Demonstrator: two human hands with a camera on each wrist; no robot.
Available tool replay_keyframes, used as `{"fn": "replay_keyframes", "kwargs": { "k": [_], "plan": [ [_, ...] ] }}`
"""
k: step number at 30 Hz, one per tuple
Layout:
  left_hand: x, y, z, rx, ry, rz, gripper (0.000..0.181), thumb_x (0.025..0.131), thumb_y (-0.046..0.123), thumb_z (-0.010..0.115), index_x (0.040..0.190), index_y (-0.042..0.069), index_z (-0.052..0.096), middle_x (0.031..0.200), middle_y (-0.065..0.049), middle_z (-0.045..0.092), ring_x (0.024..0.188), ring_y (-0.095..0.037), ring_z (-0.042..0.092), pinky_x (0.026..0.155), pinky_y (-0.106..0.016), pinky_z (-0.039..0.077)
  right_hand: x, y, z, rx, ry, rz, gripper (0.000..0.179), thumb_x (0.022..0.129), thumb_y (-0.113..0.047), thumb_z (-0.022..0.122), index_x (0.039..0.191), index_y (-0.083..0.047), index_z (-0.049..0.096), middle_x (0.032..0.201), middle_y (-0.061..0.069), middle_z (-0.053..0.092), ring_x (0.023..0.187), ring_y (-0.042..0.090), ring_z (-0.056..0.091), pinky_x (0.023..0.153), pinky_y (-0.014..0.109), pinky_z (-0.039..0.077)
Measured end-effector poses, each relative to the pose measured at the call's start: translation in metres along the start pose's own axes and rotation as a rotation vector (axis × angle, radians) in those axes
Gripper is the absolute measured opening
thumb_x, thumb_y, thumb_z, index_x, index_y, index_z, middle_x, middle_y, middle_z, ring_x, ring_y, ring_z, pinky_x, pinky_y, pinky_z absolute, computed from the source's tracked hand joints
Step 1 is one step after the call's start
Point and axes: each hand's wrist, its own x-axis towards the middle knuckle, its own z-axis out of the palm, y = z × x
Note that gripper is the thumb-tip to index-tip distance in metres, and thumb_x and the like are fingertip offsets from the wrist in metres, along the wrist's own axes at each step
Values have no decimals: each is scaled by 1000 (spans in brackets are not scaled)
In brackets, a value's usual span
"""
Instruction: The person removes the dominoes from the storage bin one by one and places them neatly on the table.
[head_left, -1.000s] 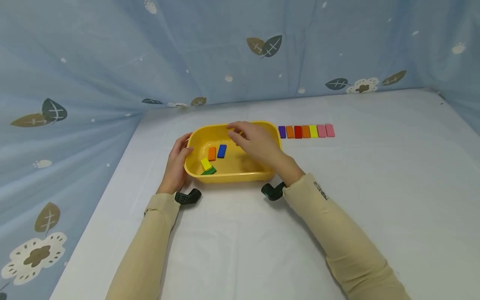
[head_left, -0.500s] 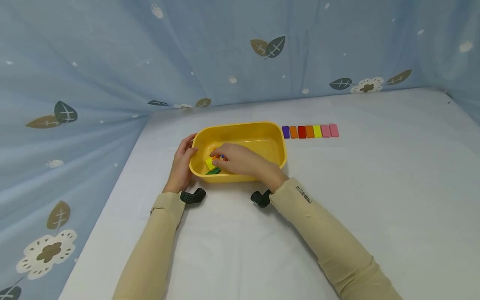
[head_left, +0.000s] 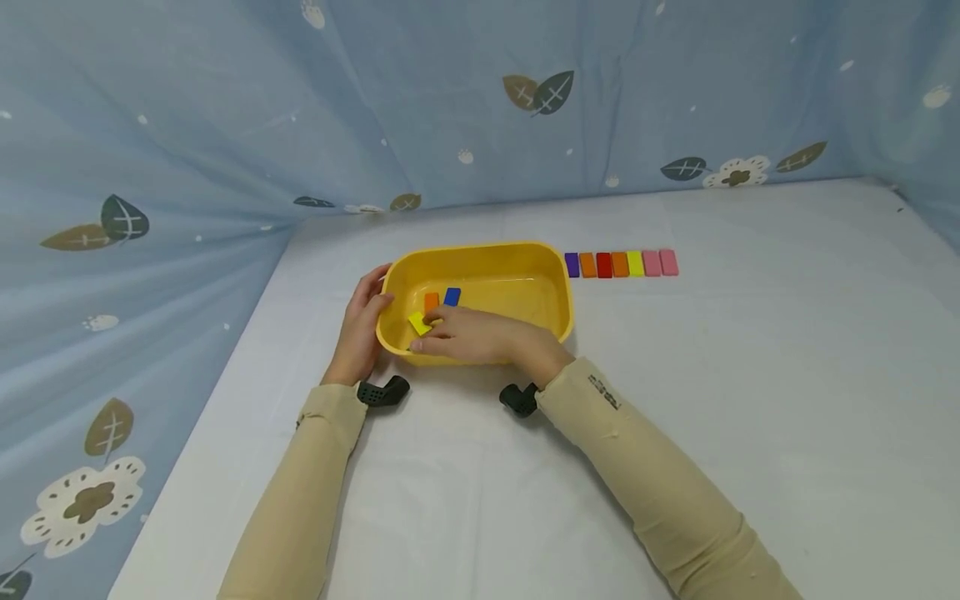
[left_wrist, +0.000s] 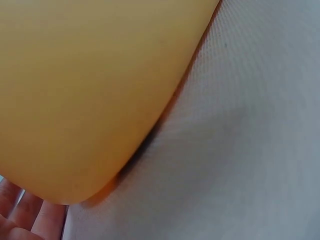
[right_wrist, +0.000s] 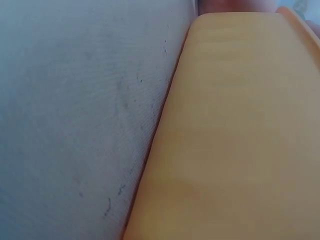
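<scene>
A yellow plastic basin [head_left: 517, 292] stands on the white-covered table. My left hand [head_left: 360, 329] grips its left end, thumb over the rim and fingers along the outer wall; in the left wrist view its fingers [left_wrist: 47, 220] show by the basin's corner. My right hand [head_left: 480, 333] reaches over the near rim, fingers down at the near left inside. Beside the fingertips lie a yellow block [head_left: 419, 323], an orange block [head_left: 431, 302] and a blue block [head_left: 452, 297]. The right hand covers the spot of the green block, so whether it pinches that block is hidden.
Right of the basin runs a row of several flat blocks, from a purple block [head_left: 572, 265] through a red block [head_left: 603, 265] to a pink block [head_left: 668, 262]. A blue patterned cloth [head_left: 465, 108] hangs behind and left of the table.
My right hand has moved from above the basin's right half down to its near left, now covering the green block. The left hand keeps its hold on the basin.
</scene>
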Motion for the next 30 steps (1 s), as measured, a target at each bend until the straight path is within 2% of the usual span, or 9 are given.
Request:
{"fn": "replay_keyframes", "kwargs": {
  "k": [7,13,17,21,25,30],
  "plan": [
    [1,0,0,26,8,-21,42,92,20,42,133,28,37,132,1,38,115,-21,42,92,-27,40,-2,-1,1,8,-20,36,71,82,-65,35,129,-13,43,117,-6,50,97,7,46,92,25,38],
    [-1,-1,-1,17,5,-23,43,91,19,42,133,27,37,132,1,38,114,-22,43,91,-26,41,-1,-1,3,5,-43,10,55,85,-60,36,113,-16,53,95,-4,54,86,10,49,77,24,41],
    [-1,1,-1,10,3,-18,42,92,19,42,133,26,36,133,2,37,115,-21,42,93,-26,40,-1,-3,2,-5,-63,0,50,87,-57,35,108,-17,55,92,-3,54,84,11,50,75,26,40],
    [-3,2,-1,2,4,-30,42,92,20,42,133,26,36,133,2,37,116,-20,41,93,-25,40,-2,-4,3,2,-75,5,49,86,-58,35,106,-18,55,87,-2,53,83,11,50,74,26,39],
    [-4,2,-1,13,2,-33,42,92,21,42,133,27,36,133,3,36,116,-19,41,93,-25,39,-2,-3,3,4,-68,-2,47,86,-58,35,99,-19,59,72,-1,46,73,12,49,66,26,38],
    [-3,2,0,12,-8,-24,43,92,21,42,134,26,36,135,4,35,118,-19,40,95,-26,38,-4,-2,4,30,-56,4,51,84,-61,37,93,-19,63,64,-1,39,64,14,46,59,27,35]
  ]
}}
